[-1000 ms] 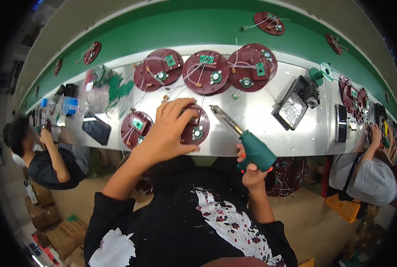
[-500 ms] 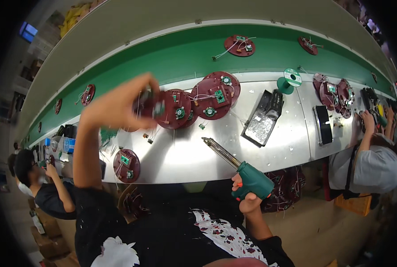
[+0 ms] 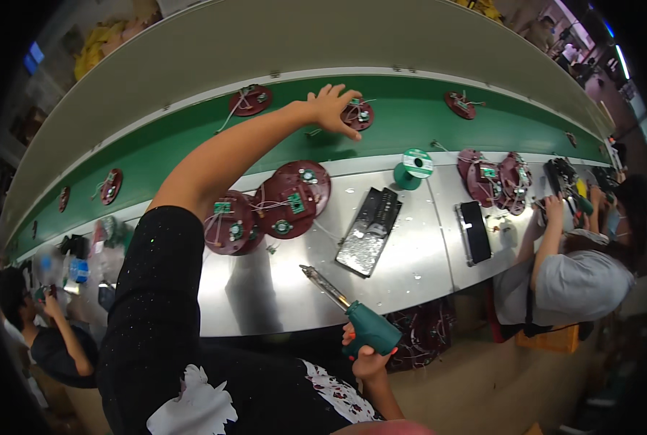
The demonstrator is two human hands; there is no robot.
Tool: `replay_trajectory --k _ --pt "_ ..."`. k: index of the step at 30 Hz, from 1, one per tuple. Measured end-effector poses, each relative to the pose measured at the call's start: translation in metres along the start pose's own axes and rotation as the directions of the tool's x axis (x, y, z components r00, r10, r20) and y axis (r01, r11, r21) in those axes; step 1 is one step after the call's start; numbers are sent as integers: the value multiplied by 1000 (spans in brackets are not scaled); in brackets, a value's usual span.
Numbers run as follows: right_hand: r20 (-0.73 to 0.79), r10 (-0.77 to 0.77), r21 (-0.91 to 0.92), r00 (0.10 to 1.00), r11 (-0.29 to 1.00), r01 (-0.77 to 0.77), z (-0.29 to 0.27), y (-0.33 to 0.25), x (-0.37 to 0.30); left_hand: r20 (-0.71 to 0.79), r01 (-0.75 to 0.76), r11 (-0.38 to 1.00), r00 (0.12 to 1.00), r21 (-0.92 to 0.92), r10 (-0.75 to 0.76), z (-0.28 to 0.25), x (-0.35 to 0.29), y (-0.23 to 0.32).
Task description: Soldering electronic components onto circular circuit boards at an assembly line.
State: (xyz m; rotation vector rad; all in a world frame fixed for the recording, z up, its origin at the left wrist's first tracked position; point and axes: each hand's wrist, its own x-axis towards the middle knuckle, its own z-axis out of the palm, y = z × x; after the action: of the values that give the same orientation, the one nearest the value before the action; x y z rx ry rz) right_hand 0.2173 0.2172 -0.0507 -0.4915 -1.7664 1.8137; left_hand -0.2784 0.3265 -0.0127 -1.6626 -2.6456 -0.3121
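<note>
My left hand (image 3: 334, 111) reaches far out over the green strip, fingers and thumb spread. It is at the left edge of a round dark-red plate (image 3: 358, 114) carrying a small green circuit board and thin wires; I cannot tell whether the fingers touch it. Another such plate (image 3: 251, 101) lies on the strip to the left of the hand. My right hand (image 3: 368, 355) grips a green soldering gun (image 3: 374, 330) near the front edge, its metal tip pointing up and left. Larger dark-red plates (image 3: 303, 174) with boards and wires overlap on the metal bench below my left arm.
A black tray (image 3: 367, 243) with shiny metal in it stands mid-bench. Beyond it is a green solder spool (image 3: 408, 178). A black phone-like slab (image 3: 474, 232) and more plates (image 3: 476, 181) lie to the right. Co-workers sit at both sides; one wears a grey shirt (image 3: 570, 279).
My left hand has swung from above the bench out to the green strip. The blurred dark-red piece it held is gone from it; another plate now lies on the strip. The view has shifted.
</note>
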Motion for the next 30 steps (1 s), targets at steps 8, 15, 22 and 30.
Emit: replay_trajectory --k 8,15,22,30 --pt "-180 31 -3 983 999 -32 -1 -2 -10 30 -86 994 996 71 84 -14 -5 9" --pt "-229 -55 -3 972 998 56 -6 -1 -13 12 -315 921 945 -228 326 -155 -209 54" --pt "35 -103 15 994 995 103 27 -11 -4 151 23 910 988 -415 44 -119 -448 77" --pt "203 -74 156 976 987 43 102 -7 6 -271 119 947 941 -299 -203 -84 -524 76"
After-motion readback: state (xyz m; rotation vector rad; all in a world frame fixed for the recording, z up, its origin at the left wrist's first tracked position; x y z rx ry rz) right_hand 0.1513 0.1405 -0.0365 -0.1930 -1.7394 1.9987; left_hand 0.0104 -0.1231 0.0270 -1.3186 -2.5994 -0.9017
